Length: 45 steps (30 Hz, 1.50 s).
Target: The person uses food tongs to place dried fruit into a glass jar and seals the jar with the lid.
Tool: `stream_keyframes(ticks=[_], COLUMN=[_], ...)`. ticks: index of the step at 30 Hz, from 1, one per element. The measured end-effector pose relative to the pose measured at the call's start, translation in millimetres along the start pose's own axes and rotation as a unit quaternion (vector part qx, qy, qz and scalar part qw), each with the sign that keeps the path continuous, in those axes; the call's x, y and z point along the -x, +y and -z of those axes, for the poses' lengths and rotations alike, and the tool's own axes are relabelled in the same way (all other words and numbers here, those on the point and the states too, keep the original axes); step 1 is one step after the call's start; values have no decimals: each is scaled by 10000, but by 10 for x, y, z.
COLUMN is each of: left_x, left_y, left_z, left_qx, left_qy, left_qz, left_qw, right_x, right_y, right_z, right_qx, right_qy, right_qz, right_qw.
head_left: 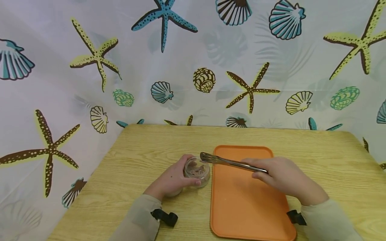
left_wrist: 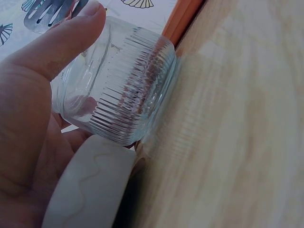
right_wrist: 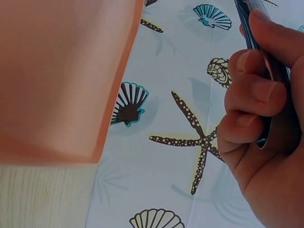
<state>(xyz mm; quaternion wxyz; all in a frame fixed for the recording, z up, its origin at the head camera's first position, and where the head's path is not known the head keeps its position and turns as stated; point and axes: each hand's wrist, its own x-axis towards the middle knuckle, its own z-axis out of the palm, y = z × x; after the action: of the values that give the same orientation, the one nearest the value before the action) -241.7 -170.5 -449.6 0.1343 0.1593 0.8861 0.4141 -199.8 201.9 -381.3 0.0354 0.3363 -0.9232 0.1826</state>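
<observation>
My left hand [head_left: 173,177] grips a clear glass jar [left_wrist: 118,85] with ribbed lower sides, its thumb and fingers curled round it. Small brownish-pink pieces [head_left: 197,171] lie in the bottom of the jar; their kind is too small to make out. My right hand [head_left: 278,174] holds metal tongs [head_left: 232,163] by the handle end, fingers wrapped round the arms in the right wrist view. The slotted tips of the tongs overlap the jar's far right rim in the head view, with no piece visible between them.
An orange tray [head_left: 244,207] lies on the wooden table [head_left: 144,144], just right of the jar and beneath the tongs. A white rounded object [left_wrist: 90,180] stands under my left wrist, partly hidden. Behind the table hangs a cloth [head_left: 187,60] printed with shells and starfish.
</observation>
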Motion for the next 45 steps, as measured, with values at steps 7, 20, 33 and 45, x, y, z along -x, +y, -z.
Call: stream_keyframes(ticks=[7,20,33,45], left_x=[-1,-28,-16,-36], left_y=[-17,-3,-24,11], left_z=[-2,-20,0,-3], left_qx=[10,109,66,33], left_qy=[4,-18,47,-9], left_qz=[103,33,60,48], left_qw=[9999,9999,9999,10000], right_x=[-63,-110,404,1050], right_y=[-39,-89,414,1102], right_z=[-44,-72,111,248], right_qx=[-75,-234,-63,-66], right_qy=[-26,-222,-603,-1149], right_qz=[13,-275,-1816,-3608], right_qw=[10000,9991,9815,9255])
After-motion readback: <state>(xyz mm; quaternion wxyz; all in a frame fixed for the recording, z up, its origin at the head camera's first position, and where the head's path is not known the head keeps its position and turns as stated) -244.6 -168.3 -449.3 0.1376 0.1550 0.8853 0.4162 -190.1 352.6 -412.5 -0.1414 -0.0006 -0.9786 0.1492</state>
